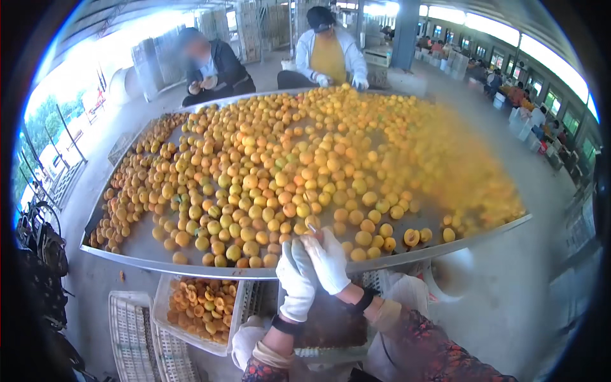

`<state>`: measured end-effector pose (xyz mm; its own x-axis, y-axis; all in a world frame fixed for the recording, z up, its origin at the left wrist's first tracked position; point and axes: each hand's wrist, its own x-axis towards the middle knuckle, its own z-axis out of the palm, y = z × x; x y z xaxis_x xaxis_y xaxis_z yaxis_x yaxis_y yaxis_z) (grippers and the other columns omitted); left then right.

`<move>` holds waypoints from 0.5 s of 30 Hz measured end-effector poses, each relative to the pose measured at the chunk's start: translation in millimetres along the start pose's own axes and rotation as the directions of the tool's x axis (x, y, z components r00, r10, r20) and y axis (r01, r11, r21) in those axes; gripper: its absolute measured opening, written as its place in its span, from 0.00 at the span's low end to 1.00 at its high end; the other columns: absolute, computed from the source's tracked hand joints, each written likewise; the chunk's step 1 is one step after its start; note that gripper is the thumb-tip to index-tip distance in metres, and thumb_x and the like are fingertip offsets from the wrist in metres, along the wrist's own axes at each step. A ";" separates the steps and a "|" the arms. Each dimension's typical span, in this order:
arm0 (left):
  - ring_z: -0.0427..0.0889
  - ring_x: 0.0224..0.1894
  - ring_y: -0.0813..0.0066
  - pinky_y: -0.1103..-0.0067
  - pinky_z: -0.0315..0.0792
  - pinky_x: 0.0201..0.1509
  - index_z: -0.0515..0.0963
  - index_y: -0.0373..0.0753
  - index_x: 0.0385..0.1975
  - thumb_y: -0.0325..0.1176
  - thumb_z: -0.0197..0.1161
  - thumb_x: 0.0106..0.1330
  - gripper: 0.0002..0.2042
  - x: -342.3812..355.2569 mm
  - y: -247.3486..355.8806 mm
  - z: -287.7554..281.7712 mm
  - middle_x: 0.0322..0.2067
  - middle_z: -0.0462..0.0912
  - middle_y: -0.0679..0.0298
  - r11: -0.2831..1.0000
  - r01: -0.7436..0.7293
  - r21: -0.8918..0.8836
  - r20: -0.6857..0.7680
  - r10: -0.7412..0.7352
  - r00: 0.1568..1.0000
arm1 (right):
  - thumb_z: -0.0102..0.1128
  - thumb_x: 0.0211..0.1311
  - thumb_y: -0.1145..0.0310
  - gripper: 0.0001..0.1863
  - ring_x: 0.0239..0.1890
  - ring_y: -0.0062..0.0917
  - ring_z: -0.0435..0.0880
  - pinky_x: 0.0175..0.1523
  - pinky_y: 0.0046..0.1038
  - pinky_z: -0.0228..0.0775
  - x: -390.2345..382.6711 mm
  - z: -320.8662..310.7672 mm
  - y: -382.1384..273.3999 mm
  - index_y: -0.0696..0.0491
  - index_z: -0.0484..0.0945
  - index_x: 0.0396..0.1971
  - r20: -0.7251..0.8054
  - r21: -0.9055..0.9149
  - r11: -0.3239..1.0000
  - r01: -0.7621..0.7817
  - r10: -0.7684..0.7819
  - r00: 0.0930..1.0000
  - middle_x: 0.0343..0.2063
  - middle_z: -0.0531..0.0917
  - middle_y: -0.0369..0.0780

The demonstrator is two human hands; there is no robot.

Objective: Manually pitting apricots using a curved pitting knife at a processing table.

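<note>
Both of my hands wear white gloves and meet at the near edge of a metal table (143, 234) spread with orange-yellow apricots (254, 181). My right hand (328, 260) is closed on what looks like a small knife (312, 228), its pale tip and a reddish part showing above the fingers. Pressed against it, my left hand (297, 275) has its fingers drawn together. Whatever the left hand holds is hidden. A cut apricot half (412, 237) lies on the table to the right of my hands.
Below the table's edge, a white crate (239, 313) holds apricot halves (203, 307). An off-white plastic crate (132, 334) stands left of it. Across the table sit two people, one in dark clothes (223, 67) and one in a yellow apron (328, 57). A blur covers the right side.
</note>
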<state>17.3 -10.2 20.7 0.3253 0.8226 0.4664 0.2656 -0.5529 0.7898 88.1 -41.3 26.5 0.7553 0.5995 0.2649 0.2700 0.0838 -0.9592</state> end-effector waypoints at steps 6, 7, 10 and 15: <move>0.73 0.37 0.70 0.74 0.70 0.44 0.72 0.29 0.45 0.36 0.45 0.72 0.15 -3.4 -38.3 20.3 0.35 0.78 0.53 0.815 0.313 -0.488 0.015 -0.350 0.936 | 0.64 0.54 0.67 0.13 0.19 0.41 0.75 0.23 0.36 0.65 12.2 0.8 8.3 0.52 0.68 0.20 0.050 -0.284 0.841 0.460 -0.466 0.883 0.15 0.72 0.43; 0.72 0.35 0.73 0.75 0.70 0.41 0.73 0.30 0.43 0.36 0.44 0.72 0.15 -2.3 -35.5 16.8 0.32 0.77 0.57 0.866 0.259 -0.428 0.065 -0.256 0.965 | 0.64 0.52 0.68 0.12 0.20 0.40 0.76 0.24 0.36 0.66 16.7 -3.6 12.7 0.53 0.69 0.21 0.098 -0.283 0.832 0.477 -0.469 0.878 0.17 0.73 0.43; 0.71 0.34 0.77 0.79 0.69 0.38 0.73 0.30 0.41 0.36 0.41 0.73 0.16 -0.5 -40.9 14.2 0.31 0.76 0.59 0.571 0.490 -0.659 0.275 -0.424 0.863 | 0.63 0.51 0.69 0.11 0.21 0.40 0.76 0.25 0.36 0.67 17.9 -6.3 5.7 0.53 0.69 0.21 0.163 -0.273 0.836 0.477 -0.448 0.879 0.17 0.73 0.43; 0.67 0.15 0.75 0.76 0.65 0.21 0.70 0.37 0.27 0.44 0.36 0.72 0.20 11.0 -18.9 -22.7 0.14 0.67 0.65 0.052 0.841 -0.538 0.787 -0.326 0.524 | 0.62 0.50 0.70 0.09 0.22 0.41 0.77 0.27 0.36 0.68 14.5 -20.4 6.7 0.53 0.69 0.21 0.345 -0.224 0.782 0.581 -0.494 0.798 0.18 0.74 0.43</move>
<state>-4.8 12.3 19.9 0.7979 0.5066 -0.3268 -0.2011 0.7347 0.6479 113.1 -48.3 25.9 0.2630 0.7120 0.6511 0.7839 0.2356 -0.5744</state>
